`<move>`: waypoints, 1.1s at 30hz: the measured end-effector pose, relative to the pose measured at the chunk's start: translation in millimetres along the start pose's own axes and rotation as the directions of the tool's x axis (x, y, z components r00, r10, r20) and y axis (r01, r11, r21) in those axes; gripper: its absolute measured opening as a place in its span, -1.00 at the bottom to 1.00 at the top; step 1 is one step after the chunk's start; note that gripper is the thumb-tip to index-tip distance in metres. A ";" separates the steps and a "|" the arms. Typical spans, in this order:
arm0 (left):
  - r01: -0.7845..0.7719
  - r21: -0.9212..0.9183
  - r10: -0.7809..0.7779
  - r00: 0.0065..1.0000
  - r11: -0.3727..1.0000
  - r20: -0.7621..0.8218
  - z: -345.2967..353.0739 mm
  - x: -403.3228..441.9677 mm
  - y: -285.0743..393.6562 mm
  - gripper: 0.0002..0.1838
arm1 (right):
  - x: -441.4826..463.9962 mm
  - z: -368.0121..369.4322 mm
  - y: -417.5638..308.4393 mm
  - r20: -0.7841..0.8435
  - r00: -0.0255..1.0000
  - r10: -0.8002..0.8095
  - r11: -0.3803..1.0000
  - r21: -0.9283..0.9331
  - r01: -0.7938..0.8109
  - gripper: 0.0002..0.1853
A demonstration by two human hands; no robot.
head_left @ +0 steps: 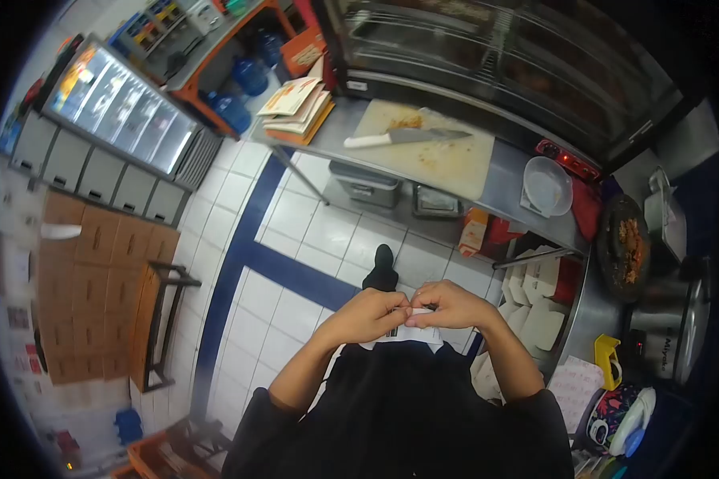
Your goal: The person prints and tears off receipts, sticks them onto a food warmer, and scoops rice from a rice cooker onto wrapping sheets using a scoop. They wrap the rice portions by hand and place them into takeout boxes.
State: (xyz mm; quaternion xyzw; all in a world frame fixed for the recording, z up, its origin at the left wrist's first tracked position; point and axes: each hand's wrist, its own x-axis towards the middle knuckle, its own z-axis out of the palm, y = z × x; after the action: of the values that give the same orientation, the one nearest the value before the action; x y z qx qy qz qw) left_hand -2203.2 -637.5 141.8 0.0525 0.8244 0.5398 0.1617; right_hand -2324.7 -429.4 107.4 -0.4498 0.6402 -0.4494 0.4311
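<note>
My left hand [371,314] and my right hand [449,306] meet in front of my body, fingertips pinched together. Between them they hold a white paper slip [414,330] with dark printing, whose lower part hangs against my dark clothing. The fingers cover its upper edge. Beyond my hands, a steel counter [513,198] carries a pale cutting board [463,164] with food scraps, and a knife with a white handle [367,140] lies across the board.
A glass display cabinet [487,56] stands behind the counter. Folded cartons [295,108] lie at its left end, a white bowl [548,185] at its right. A dark pan of food [627,247] is at the right. A wooden bench [148,319] stands left.
</note>
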 end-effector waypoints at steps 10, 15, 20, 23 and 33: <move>-0.055 -0.224 0.123 0.945 0.973 0.302 -120.1 187.5 -50.1 -0.82 | 65.2 -121.4 -40.2 -0.483 0.871 -0.092 0.899 -0.416 -0.136 -0.70; -0.040 0.000 0.033 0.812 0.999 0.583 -175.9 244.8 -13.6 -0.72 | 57.2 -158.5 -16.2 -0.456 0.888 0.057 0.942 -0.270 -0.199 -0.66; -0.142 -0.201 0.198 0.934 0.969 0.297 -214.8 275.0 -27.1 -0.72 | 45.0 -189.2 -0.1 -0.417 0.891 0.180 0.983 0.053 -0.174 -0.66; 0.138 -0.033 -0.139 0.990 0.990 -0.030 -262.2 302.2 -39.4 -0.79 | 36.2 -207.1 -6.8 -0.483 0.862 0.154 0.988 0.070 -0.138 -0.69; -0.730 0.206 0.540 0.255 0.652 -0.802 -438.9 333.3 209.1 -0.72 | 48.4 -243.6 -27.8 -0.469 0.856 0.217 0.956 -0.076 -0.284 -0.73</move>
State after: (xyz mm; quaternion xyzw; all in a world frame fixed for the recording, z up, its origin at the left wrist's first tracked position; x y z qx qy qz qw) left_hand -2677.6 -847.6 421.6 0.1110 0.6442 0.5989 -0.4626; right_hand -2563.2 -435.7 181.7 -0.2742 0.8069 -0.4350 0.2909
